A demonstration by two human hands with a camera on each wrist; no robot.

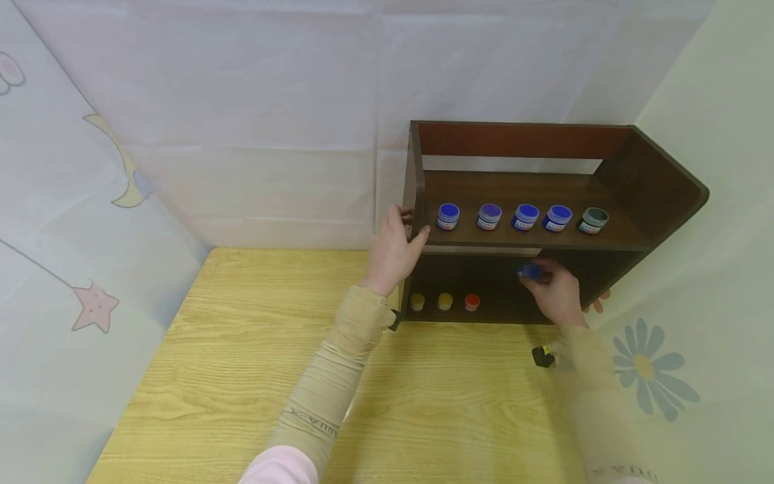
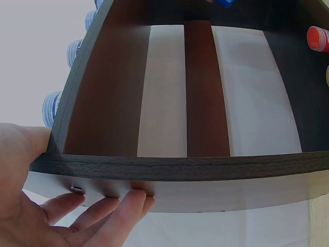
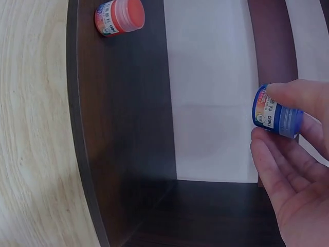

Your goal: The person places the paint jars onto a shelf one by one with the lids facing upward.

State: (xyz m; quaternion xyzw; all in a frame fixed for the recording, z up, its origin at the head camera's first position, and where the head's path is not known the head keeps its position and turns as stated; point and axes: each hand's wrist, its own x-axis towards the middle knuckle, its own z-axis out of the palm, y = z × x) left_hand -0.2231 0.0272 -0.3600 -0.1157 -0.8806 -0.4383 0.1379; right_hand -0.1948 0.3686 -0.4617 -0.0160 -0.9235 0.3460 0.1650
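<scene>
My right hand (image 1: 555, 294) pinches a small blue paint jar (image 3: 273, 114) between thumb and fingers, inside the lower level of a dark brown two-tier shelf (image 1: 514, 186). In the right wrist view this jar lies tilted on its side, its label facing the camera. With my left hand (image 1: 394, 247) I hold the shelf's left side panel (image 2: 169, 167). The thumb lies at the panel's front edge and the fingers rest against its outer face. On the lower level stand an orange-red jar (image 1: 472, 302) and two yellow jars (image 1: 445, 302), left of my right hand.
Along the upper level stand several jars: blue ones (image 1: 448, 217), a purple one (image 1: 488, 216) and a dark grey-green one (image 1: 593, 220) at the right. The shelf stands at the back of a wood-grain table (image 1: 254, 349), close to the right wall (image 1: 725, 269).
</scene>
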